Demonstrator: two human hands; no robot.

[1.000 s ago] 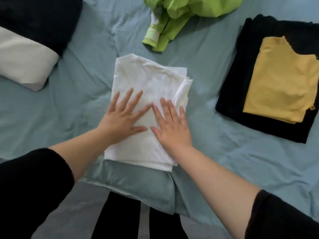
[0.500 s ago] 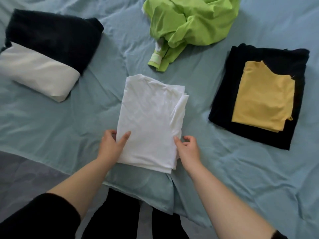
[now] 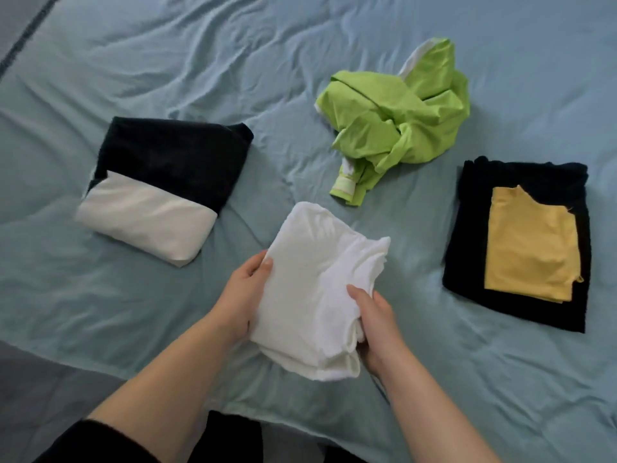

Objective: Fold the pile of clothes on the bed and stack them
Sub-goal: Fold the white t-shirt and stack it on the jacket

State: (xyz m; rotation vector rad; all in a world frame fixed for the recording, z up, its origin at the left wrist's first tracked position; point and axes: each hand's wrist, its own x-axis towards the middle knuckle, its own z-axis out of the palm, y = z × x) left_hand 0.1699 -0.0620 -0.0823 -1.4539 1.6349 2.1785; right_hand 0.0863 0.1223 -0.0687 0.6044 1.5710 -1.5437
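A folded white garment [image 3: 310,295] is lifted off the blue bed sheet [image 3: 200,78], sagging between my hands. My left hand [image 3: 242,295] grips its left edge, thumb on top. My right hand [image 3: 374,325] grips its right edge near the lower corner. To the right lies a stack of a folded black garment [image 3: 467,279] with a folded yellow one [image 3: 531,242] on top. At the left sits a folded black-and-white garment [image 3: 157,185]. A crumpled lime-green garment [image 3: 400,121] lies unfolded beyond the white one.
The bed's near edge runs across the bottom left, with grey floor [image 3: 43,389] below it. My dark trouser legs [image 3: 233,439] stand against the bed edge.
My hands went from pressing flat on the white garment to gripping its two sides, then lifted it off the sheet. The view has tilted up, showing more bed.
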